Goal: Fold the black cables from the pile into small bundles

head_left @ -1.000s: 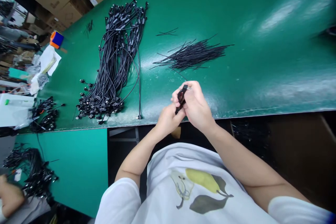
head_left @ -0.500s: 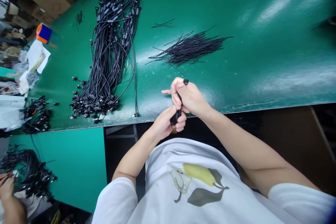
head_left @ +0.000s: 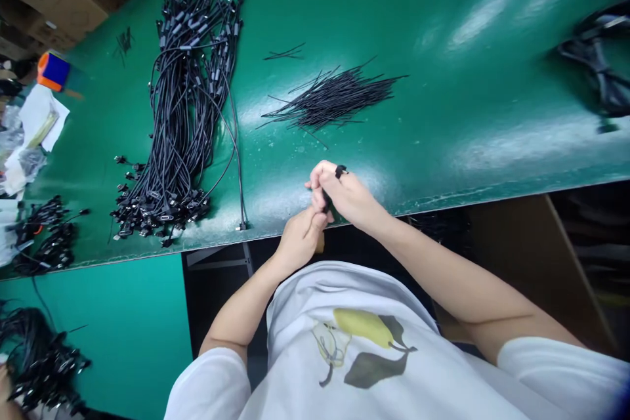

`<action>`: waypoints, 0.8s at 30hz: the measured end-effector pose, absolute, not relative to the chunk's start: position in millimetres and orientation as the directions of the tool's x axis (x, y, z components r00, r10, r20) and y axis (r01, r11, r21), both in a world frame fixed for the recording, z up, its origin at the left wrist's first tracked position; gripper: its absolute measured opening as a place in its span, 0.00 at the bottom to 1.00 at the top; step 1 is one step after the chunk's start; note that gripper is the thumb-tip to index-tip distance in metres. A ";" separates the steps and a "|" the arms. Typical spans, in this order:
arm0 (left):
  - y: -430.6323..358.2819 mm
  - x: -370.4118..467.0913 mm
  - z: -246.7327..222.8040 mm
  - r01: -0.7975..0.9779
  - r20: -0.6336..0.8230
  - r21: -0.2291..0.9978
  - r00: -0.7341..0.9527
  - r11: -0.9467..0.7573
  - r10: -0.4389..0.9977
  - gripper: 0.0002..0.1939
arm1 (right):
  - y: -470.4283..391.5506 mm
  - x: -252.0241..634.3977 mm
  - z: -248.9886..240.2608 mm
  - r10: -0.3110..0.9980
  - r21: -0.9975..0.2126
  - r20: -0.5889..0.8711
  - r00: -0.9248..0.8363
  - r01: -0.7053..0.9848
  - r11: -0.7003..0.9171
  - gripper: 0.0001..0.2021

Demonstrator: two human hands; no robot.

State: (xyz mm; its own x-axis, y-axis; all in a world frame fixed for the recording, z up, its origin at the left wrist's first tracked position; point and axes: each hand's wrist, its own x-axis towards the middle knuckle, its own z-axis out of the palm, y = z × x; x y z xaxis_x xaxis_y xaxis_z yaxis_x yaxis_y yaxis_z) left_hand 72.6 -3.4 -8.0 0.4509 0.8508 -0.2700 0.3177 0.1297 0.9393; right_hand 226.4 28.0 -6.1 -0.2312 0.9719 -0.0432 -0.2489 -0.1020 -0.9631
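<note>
My left hand (head_left: 301, 236) and my right hand (head_left: 344, 195) meet at the table's front edge, fingers closed around a folded black cable (head_left: 340, 171). Most of that cable is hidden by my fingers; a black end sticks out over the right hand, and a dark bit shows between the hands. Beyond them lies a loose heap of thin black ties (head_left: 339, 97). Left of the hands is a big pile of black cables (head_left: 184, 105) with connectors at both ends. One cable from the pile hangs apart, its plug (head_left: 241, 226) near the edge.
A coiled black cable (head_left: 598, 62) lies at the right of the green table (head_left: 443, 131). A few ties (head_left: 285, 52) sit behind the heap. At left are an orange and blue object (head_left: 53, 71), papers, and more cables (head_left: 46, 236). Another person's hand (head_left: 4, 384) shows at lower left.
The view has shifted, so the table's contents appear further left and the coiled cable at right has come into view. My hands stay together, and the bundle in them is more covered.
</note>
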 end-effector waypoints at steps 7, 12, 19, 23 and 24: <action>5.0 69.4 -7.9 -0.149 -0.399 0.871 0.342 0.469 0.851 0.23 | 88.7 315.8 -28.6 0.995 -0.777 0.065 0.076 0.629 0.003 0.15; 4.4 81.1 -9.1 -0.181 -0.447 0.829 0.353 0.528 0.822 0.25 | 118.6 331.2 -48.2 0.994 -0.392 0.107 0.025 0.920 0.019 0.06; 8.8 85.1 -7.4 -0.255 -0.458 0.798 0.330 0.545 0.825 0.26 | 92.2 326.6 -43.0 0.990 -0.443 0.140 0.013 0.895 0.051 0.07; 9.2 92.3 -5.0 -0.260 -0.462 0.780 0.374 0.569 0.804 0.27 | 104.7 320.8 -41.0 0.991 -0.427 0.132 -0.016 0.902 0.072 0.06; 9.1 93.1 -4.1 -0.262 -0.459 0.778 0.382 0.570 0.802 0.27 | 107.2 319.6 -40.1 0.994 -0.404 0.105 -0.033 0.912 0.072 0.05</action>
State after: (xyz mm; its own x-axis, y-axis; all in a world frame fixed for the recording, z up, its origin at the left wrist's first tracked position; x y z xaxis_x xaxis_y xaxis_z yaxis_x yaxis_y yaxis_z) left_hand 93.1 9.1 -4.1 0.3818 0.8022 -0.4590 -0.2622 0.5703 0.7785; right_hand 319.6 107.2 -40.1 -0.0325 0.9940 0.1049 0.9121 0.0724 -0.4036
